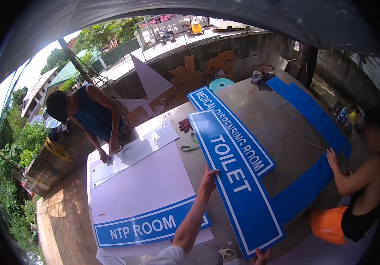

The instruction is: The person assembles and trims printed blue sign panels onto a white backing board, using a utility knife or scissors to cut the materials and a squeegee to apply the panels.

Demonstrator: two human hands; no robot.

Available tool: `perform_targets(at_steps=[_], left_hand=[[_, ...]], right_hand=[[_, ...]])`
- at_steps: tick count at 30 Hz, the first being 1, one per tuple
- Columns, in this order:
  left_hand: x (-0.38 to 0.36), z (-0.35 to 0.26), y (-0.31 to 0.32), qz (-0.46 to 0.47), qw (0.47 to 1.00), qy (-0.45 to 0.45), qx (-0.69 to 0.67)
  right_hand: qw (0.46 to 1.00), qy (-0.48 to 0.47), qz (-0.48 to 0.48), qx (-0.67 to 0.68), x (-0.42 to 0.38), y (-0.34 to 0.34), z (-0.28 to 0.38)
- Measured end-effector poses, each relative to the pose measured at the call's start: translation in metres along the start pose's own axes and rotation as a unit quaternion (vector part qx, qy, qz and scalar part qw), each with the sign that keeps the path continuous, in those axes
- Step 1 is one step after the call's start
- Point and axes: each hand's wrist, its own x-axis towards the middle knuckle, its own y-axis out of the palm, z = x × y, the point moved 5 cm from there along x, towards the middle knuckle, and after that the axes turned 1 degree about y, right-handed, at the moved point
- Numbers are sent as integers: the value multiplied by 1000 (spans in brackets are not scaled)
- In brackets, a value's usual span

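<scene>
TOILET sign, hands at left edge and near end

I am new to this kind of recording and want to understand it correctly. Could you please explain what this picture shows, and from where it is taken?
There is no robot here. A person wears a camera on the head, looking forward and down, so you see roughly what they see.

Their bare left hand grips one long edge of the blue TOILET sign, and their right hand is at its near end.

On the table lie the MEDICAL DISPENSING ROOM sign, partly covered in this view, the NTP ROOM sign and a large pale sheet.

Two other people work nearby: one at the picture's left, one at its right.
</scene>
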Motion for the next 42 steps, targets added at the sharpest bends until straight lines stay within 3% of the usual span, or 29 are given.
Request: perform_targets(at_steps=[3, 4, 6, 8, 10, 12, 14, 16, 18, 22, 27, 29, 34, 38, 42], left_hand=[[-54, -34, 20, 2, 1000, 13, -3], [-75, -46, 24, -10, 1000, 19, -16], [-123, -73, 29, 3, 996, 78, 48], [-185, -90, 20, -35, 987, 124, 95], [-254, -99, 3, -103, 988, 92, -71], [-321, -87, -42, -115, 981, 96, -121], [-389, -82, -82, -95, 991, 71, -63], [-453, -69, -113, -177, 980, 60, -68], [-504, -62, -137, -198, 968, 120, -97], [-583, -51, -181, -255, 946, 135, -149], [-625, -30, -246, -304, 920, 163, -188], [-626, -26, -278, -320, 912, 173, -187], [-583, -42, -336, -288, 918, 192, -194], [-550, -59, -375, -277, 925, 202, -165], [-520, -65, -382, -271, 931, 157, -188]], right_hand=[[984, 44, 145, 89, -33, -1, 44], [985, 42, 149, 71, -22, -11, 36], [945, 2, 240, 221, 0, -22, 28], [955, -14, 236, 181, 7, -39, 34], [949, -24, 261, 176, 4, -43, 41], [942, -19, 290, 166, 3, -45, 42], [941, -23, 313, 124, 23, -50, 28], [941, -22, 329, 83, 29, -56, 29], [896, -3, 444, 5, 15, -23, 28], [872, 22, 462, -162, 4, 14, -2], [901, -20, 381, -207, -27, 86, -30], [877, -61, 425, -216, -23, 126, -42], [869, -116, 434, -209, -4, 212, -58], [884, -136, 370, -250, -5, 268, -61], [882, -174, 296, -322, -4, 291, -49]])
